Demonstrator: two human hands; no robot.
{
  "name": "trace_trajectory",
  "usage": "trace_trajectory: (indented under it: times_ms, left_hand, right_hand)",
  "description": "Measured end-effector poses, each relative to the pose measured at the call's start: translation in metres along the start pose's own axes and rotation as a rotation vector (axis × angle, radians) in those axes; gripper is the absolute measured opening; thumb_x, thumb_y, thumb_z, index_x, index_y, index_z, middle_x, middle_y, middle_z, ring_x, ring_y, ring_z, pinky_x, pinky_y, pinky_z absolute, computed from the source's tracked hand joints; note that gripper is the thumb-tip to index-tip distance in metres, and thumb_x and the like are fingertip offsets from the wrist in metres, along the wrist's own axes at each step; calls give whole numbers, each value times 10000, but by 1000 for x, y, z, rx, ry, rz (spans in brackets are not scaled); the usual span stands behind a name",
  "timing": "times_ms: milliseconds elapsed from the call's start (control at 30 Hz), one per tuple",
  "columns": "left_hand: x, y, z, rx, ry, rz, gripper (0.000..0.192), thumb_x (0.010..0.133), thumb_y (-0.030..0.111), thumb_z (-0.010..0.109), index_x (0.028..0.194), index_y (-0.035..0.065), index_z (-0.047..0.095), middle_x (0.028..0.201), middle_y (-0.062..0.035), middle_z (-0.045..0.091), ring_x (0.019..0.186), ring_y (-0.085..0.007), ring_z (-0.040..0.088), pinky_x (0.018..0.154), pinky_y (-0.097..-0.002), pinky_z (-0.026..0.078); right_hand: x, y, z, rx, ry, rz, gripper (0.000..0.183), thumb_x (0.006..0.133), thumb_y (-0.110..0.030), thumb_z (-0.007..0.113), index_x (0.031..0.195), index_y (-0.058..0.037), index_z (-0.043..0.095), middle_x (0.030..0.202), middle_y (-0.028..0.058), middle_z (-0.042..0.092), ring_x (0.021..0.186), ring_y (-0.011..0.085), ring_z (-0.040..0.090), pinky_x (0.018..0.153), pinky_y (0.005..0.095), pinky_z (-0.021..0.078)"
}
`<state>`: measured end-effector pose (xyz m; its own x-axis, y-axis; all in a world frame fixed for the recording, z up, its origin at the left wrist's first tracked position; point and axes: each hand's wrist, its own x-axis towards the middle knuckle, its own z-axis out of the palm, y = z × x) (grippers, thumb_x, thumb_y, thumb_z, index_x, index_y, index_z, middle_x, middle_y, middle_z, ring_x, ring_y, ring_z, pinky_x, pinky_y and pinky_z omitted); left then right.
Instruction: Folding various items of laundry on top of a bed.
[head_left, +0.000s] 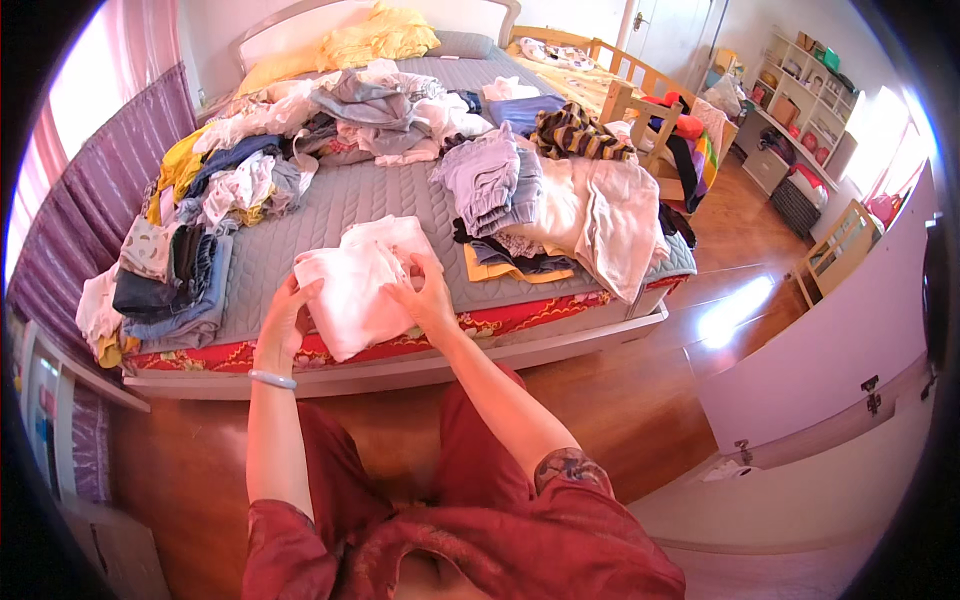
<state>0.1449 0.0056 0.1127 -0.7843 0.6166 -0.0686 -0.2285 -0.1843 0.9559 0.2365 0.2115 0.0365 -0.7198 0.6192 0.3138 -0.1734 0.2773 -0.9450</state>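
A white folded garment (352, 300) lies between my two hands at the near edge of the bed. My left hand (289, 315) grips its left side, the thumb on top and the other fingers partly hidden. At its right side, my right hand (424, 300) has the fingers curled on the cloth, with the thumb pointing left; whether it pinches the fabric is unclear. To the right sits a stack of folded lavender clothes (487, 180), beside a spread cream cloth (622, 225). Folded jeans (180, 300) are piled at the left, under a patterned white cloth (148, 247).
Heaped clothes (360, 105) cover the middle of the grey quilted bed cover (360, 187). Yellow pillows (375, 34) rest by the headboard. A wooden-railed bed (637, 75) adjoins at the right. The white bed frame (390, 371) runs before my knees; a purple curtain (105, 180) hangs left.
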Motion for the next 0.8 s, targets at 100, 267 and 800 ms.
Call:
trace_trajectory:
  times_ms: [100,267,800]
  left_hand:
    - [-2,21,27,24,-71,97,544,821,175,709,1300,35,492,1172,-59,605,1035,-185,629,853,-350,549]
    - [59,41,43,-108,-231,242,485,815,135,686,1256,23,518,1128,-66,623,962,-187,642,855,-314,537]
    - [122,-18,22,-54,7,-22,440,768,-26,571,1205,-21,533,1083,-129,636,946,-230,643,812,-352,544]
  right_hand:
    - [-6,-18,-12,314,-9,69,671,780,-147,782,1331,28,441,1243,118,522,1110,186,530,922,310,468]
    - [17,-48,-38,511,87,-162,575,847,-74,713,1344,-10,430,1243,93,526,1033,150,581,858,264,506]
    - [37,-31,-35,-450,163,-345,571,747,-114,722,1259,-27,485,1272,200,479,1159,394,480,950,452,411]
